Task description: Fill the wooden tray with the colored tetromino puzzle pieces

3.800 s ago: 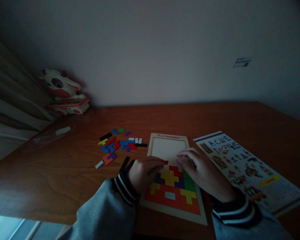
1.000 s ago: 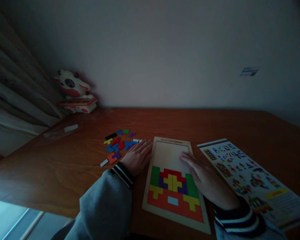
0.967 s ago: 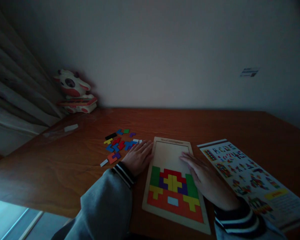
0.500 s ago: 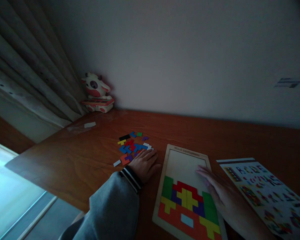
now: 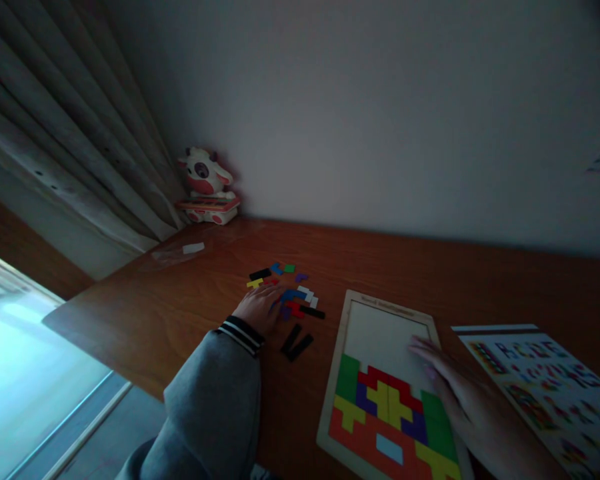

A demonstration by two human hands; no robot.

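My left hand [image 5: 261, 308] rests low over the loose pile of puzzle pieces, its fingers stretched forward and covering part of it. By its fingertips lie a blue piece [image 5: 295, 295] and a red piece [image 5: 295, 309]; nothing shows in its grasp. My right hand [image 5: 447, 377] lies along the right side of the wooden puzzle board [image 5: 336, 360], fingers extended flat over the rim and tray. Green, yellow, red, purple and orange pieces fill the board's near part, around a pale rectangular gap [image 5: 389, 449]. Bare wood shows in its far part.
Black bars [image 5: 300, 347] lie between the pile and the board. White pieces [image 5: 309, 296] sit at the pile's right. A printed pattern sheet [image 5: 545, 373] lies right of the board. Farther back are a cow toy [image 5: 207, 187] and a plastic bag [image 5: 173, 253] beside the curtain [image 5: 80, 133].
My left hand has moved left across the pile, uncovering black bars and a red piece. My right hand stays on the board. The view has turned slightly left.
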